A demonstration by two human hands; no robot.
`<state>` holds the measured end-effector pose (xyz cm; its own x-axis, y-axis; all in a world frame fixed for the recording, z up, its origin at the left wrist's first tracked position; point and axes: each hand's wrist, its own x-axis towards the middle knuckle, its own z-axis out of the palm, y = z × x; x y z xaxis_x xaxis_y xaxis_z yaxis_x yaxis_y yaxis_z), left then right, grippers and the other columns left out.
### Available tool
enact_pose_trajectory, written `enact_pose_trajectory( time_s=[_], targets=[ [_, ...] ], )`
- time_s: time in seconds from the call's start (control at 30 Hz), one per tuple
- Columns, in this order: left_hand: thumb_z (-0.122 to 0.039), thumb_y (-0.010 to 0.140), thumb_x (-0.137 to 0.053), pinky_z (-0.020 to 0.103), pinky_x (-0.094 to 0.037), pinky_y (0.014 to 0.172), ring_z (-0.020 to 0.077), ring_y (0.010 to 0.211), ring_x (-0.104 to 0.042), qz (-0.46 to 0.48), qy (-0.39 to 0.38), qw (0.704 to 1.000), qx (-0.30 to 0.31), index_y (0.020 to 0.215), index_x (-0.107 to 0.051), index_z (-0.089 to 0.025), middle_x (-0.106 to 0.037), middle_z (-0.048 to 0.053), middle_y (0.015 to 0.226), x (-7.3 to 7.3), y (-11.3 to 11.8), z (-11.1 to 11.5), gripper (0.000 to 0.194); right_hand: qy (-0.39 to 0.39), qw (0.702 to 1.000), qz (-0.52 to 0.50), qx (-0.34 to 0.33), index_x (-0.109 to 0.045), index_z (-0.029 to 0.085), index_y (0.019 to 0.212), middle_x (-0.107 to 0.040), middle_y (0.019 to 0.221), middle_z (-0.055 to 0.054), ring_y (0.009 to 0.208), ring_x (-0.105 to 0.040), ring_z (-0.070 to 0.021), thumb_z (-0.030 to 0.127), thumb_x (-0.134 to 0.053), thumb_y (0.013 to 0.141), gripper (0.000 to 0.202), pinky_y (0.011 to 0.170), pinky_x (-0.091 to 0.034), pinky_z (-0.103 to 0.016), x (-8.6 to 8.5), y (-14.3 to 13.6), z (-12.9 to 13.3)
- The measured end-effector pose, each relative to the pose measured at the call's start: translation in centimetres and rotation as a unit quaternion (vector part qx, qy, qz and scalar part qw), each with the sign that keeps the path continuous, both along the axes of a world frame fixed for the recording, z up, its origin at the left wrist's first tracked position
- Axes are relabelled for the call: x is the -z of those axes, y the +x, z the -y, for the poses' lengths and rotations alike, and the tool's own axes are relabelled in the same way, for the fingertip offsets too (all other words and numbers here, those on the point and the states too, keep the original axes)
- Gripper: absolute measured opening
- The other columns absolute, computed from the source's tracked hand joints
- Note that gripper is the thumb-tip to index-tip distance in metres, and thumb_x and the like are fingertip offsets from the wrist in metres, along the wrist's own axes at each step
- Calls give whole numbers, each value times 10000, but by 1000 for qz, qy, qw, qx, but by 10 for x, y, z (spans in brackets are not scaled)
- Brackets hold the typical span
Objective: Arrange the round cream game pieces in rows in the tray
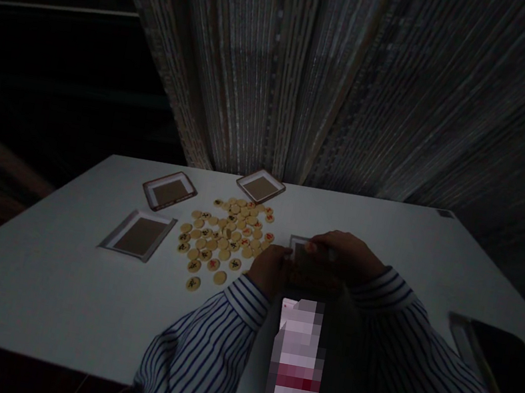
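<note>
Round wooden Chinese chess pieces (228, 234) with black or red characters lie loosely spread in the middle of the white table. Just right of them, a shallow rimmed tray (300, 257) sits between my hands in shadow. My left hand (270, 269) is curled at the tray's left edge and appears to grip it, its fingers partly hidden. My right hand (348, 256) is above the tray, fingers pinched around what looks like one Chinese chess piece (310, 248). Darkness hides what lies inside the tray.
Similar trays lie beyond the pieces: one at the back (260, 186), one at back left (170, 191), and one at left (138, 235). A lit, blurred-out phone (290, 306) is below my hands. A dark flat object (507, 362) lies at right. A curtain (283, 78) hangs behind the table (50, 274).
</note>
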<state>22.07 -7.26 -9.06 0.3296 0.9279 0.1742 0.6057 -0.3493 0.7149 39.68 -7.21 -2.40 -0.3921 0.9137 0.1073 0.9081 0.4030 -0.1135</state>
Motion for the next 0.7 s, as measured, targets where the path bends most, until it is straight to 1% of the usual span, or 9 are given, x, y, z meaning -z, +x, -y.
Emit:
enact_pose_trajectory(
  time_s=[0.07,0.2,0.3,0.37,0.43,0.57,0.7],
  targets=[
    [-68,734,-501,337,-482,816,189,882,-598,-6,5,1000,3,1026,-626,-131,-647,101,960,0,0,0,324,-17,1000,1,-2,-662,193,927,-690,845,-60,753,-608,-173,324,-478,819,250,658,-435,-284,1,1,-2],
    [-79,746,-491,331,-475,827,196,920,-593,-22,11,1000,5,1032,-625,-153,-645,96,987,5,-1,-1,325,-27,1000,-4,-7,-658,213,927,-687,846,-49,758,-610,-173,318,-504,800,225,661,-442,-290,7,8,-4],
    [-109,758,-499,330,-478,820,206,934,-592,-26,13,1000,11,1048,-622,-159,-643,98,996,8,-1,-2,318,-57,998,-7,-16,-655,223,932,-683,845,-42,741,-609,-167,293,-566,745,219,656,-439,-288,12,13,-5],
    [-125,759,-515,339,-476,827,215,941,-593,-28,8,1000,8,1042,-626,-154,-645,103,997,7,0,-1,305,-85,996,-5,-19,-658,232,923,-684,842,-35,735,-609,-168,282,-612,699,234,650,-436,-287,13,13,-5],
    [-140,759,-533,345,-478,825,223,938,-597,-31,-3,1000,0,1028,-633,-143,-649,111,988,4,1,-1,288,-104,994,-4,-19,-661,238,913,-686,843,-31,732,-609,-169,285,-629,683,237,641,-435,-285,13,12,-5],
    [-151,748,-555,355,-481,822,232,921,-605,-37,-6,999,-2,995,-649,-134,-660,119,970,0,3,0,265,-129,992,9,-15,-668,224,907,-691,840,-47,726,-613,-171,320,-578,735,217,618,-430,-277,11,6,-4],
    [-160,752,-546,334,-490,795,214,889,-612,-42,8,999,-5,981,-657,-156,-674,98,937,2,3,-1,255,-125,991,28,-25,-688,230,841,-698,798,-46,644,-602,-155,387,-505,790,246,539,-396,-259,19,2,-5]
  ],
)
